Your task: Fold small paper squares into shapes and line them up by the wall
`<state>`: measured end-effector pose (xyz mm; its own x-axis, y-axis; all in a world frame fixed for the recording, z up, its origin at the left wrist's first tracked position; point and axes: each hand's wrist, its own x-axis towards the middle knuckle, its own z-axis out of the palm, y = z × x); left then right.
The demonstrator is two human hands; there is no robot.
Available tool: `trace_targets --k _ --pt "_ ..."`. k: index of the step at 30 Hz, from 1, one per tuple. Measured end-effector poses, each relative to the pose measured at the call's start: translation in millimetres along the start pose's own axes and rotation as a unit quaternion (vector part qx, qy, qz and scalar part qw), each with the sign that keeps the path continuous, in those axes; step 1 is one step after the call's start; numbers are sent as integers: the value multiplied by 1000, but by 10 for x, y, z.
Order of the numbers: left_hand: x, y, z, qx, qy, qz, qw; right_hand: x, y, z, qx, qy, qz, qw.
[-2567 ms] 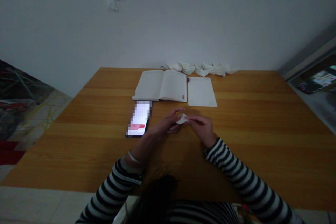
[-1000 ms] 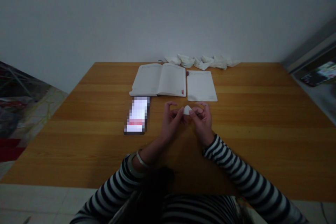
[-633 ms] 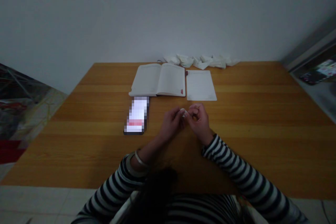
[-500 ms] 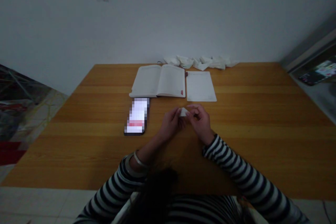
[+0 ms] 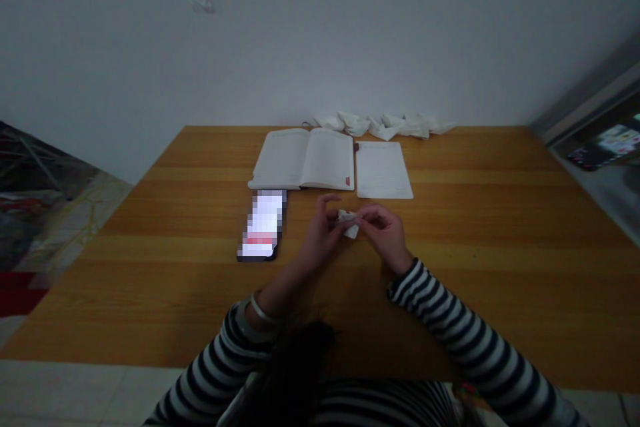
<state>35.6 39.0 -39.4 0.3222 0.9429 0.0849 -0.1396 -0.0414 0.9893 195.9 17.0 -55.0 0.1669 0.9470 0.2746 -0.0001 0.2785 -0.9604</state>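
Note:
A small folded piece of white paper (image 5: 351,231) is held up between my two hands, over the middle of the wooden table. My left hand (image 5: 320,235) pinches its left side, with the index finger raised off it. On the right edge, the thumb and fingertips of my right hand (image 5: 387,233) are closed. Part of the paper is hidden behind the fingers. Beyond my hands lies a loose lined sheet (image 5: 384,170), beside an open notebook (image 5: 327,159) with blank-looking pages.
A phone (image 5: 263,225) with a lit, blurred screen lies on the table (image 5: 500,233), left of my hands. Several crumpled or folded white papers (image 5: 385,125) line the back edge by the wall. At the far right is another lit screen (image 5: 613,143).
The paper has been turned between my fingers, and a flap now hangs below them. My left index finger has lifted away. The view has tilted slightly upward.

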Motion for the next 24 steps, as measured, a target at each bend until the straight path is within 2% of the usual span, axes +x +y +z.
trace_targets --k 5,8,14,19,24 --pt "15 -17 -61 86 -5 26 996 64 0 -106 -40 -70 -27 996" --pt "41 -5 -116 149 9 36 988 73 23 -134 -65 -84 -42 993" --pt "30 79 -115 238 -40 127 962 8 39 -88 -121 -81 -71 987" --pt "3 51 -81 290 -38 176 940 7 11 -96 -158 -53 -92 982" --pt "14 -3 -109 281 -42 178 942 25 3 -104 -143 -47 -98 984"
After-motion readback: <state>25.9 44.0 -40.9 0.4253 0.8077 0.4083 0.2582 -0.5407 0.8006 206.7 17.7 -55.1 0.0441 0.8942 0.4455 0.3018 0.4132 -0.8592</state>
